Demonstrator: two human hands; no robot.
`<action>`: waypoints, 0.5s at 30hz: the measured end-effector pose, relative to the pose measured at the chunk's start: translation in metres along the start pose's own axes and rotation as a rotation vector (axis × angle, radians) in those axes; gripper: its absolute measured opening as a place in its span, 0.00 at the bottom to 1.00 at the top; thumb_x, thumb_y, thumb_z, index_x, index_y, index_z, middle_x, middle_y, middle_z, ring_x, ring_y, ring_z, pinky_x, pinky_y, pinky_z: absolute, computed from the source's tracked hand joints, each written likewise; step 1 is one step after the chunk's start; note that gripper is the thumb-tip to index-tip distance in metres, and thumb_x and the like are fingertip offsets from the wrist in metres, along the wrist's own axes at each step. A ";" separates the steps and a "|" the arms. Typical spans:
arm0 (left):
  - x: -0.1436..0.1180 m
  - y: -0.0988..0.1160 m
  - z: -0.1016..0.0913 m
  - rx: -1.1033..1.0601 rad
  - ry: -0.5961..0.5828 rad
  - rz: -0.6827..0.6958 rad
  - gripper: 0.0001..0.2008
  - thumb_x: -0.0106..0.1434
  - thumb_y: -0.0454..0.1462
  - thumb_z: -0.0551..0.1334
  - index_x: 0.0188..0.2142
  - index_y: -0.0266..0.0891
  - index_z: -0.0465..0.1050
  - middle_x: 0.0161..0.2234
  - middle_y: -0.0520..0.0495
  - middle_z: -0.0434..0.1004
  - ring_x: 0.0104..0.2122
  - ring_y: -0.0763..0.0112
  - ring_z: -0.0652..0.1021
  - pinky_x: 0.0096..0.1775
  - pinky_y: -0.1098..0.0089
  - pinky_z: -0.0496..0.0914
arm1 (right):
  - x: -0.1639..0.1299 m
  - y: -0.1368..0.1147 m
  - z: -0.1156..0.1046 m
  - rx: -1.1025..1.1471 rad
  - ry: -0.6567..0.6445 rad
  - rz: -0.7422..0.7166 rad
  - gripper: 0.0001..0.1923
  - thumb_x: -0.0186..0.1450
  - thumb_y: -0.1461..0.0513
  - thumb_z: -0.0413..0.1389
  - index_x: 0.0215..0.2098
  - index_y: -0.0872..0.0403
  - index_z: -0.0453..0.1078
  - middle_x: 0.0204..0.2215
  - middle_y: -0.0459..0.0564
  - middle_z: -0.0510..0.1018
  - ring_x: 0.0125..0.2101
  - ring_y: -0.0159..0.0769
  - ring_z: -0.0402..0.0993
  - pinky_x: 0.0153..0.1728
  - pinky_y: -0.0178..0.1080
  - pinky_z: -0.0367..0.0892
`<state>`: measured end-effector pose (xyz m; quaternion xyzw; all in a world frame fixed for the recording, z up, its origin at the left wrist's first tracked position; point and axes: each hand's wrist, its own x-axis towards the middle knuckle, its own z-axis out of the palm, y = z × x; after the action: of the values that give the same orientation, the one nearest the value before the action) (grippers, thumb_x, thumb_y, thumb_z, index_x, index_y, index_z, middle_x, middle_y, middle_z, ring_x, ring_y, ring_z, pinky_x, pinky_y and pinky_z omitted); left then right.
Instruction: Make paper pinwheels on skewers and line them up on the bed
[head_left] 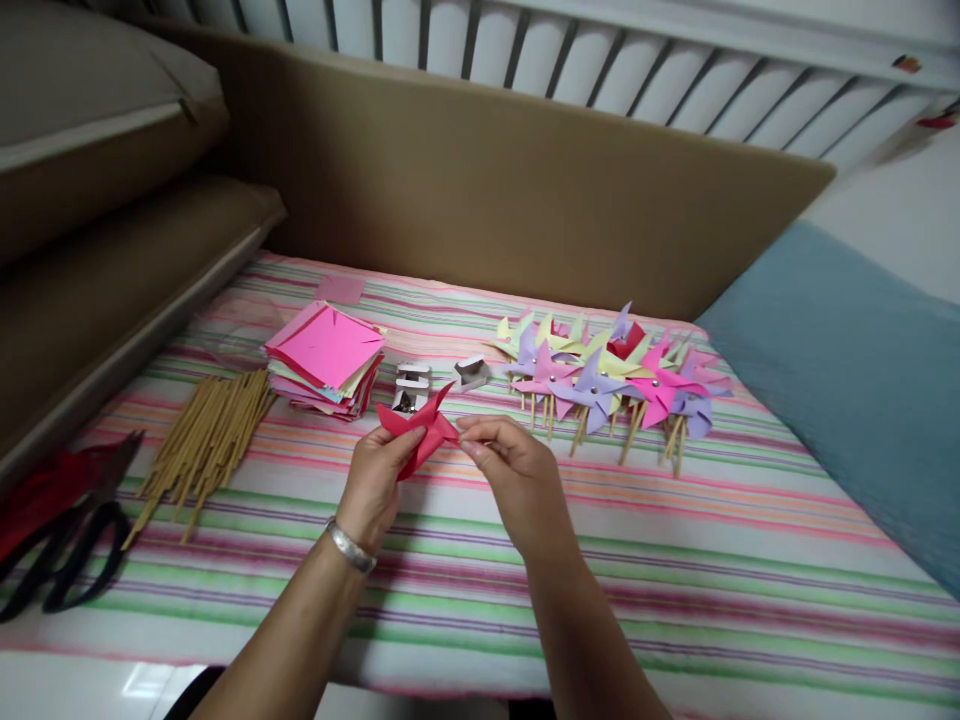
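A red paper pinwheel [429, 425] with folded blades is gripped by my left hand [379, 475], thumb on top of the paper. My right hand [517, 470] is closed in a pinch at the pinwheel's right-hand tip; its fingertips cover whatever small part lies between them. Just beyond the pinwheel lies an open small box [412, 380] with dark, shiny small pieces inside, too small to name. Another small white box piece [471, 372] sits to its right. Behind my left hand rises a stack of coloured paper squares [326, 345], pink on top.
Finished pinwheels on sticks [592, 385] lie grouped at the right. Thin wooden sticks [206, 445] are bundled at the left, beside black-handled scissors [82, 545]. A brown board [525, 190] stands behind the striped cloth [675, 560], and stacked brown-sided cushions [112, 240] border the left.
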<state>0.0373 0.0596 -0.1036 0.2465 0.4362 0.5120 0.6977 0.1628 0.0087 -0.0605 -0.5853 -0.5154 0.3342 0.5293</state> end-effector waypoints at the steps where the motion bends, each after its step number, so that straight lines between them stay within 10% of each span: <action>1: 0.000 -0.001 0.000 -0.002 -0.008 0.003 0.09 0.41 0.34 0.70 0.25 0.33 0.78 0.22 0.47 0.79 0.23 0.73 0.75 0.30 0.73 0.67 | -0.002 -0.001 0.004 0.012 -0.025 -0.002 0.04 0.57 0.64 0.54 0.28 0.52 0.71 0.36 0.49 0.78 0.38 0.36 0.74 0.39 0.38 0.68; 15: -0.003 0.003 -0.001 -0.049 -0.033 -0.004 0.08 0.42 0.33 0.70 0.24 0.33 0.76 0.21 0.49 0.78 0.22 0.75 0.74 0.28 0.75 0.65 | -0.008 0.004 0.021 0.006 -0.113 -0.028 0.06 0.58 0.67 0.53 0.29 0.52 0.71 0.41 0.49 0.77 0.42 0.36 0.73 0.40 0.36 0.67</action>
<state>0.0346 0.0576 -0.1012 0.2368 0.4126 0.5169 0.7117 0.1417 0.0069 -0.0701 -0.5567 -0.5517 0.3609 0.5055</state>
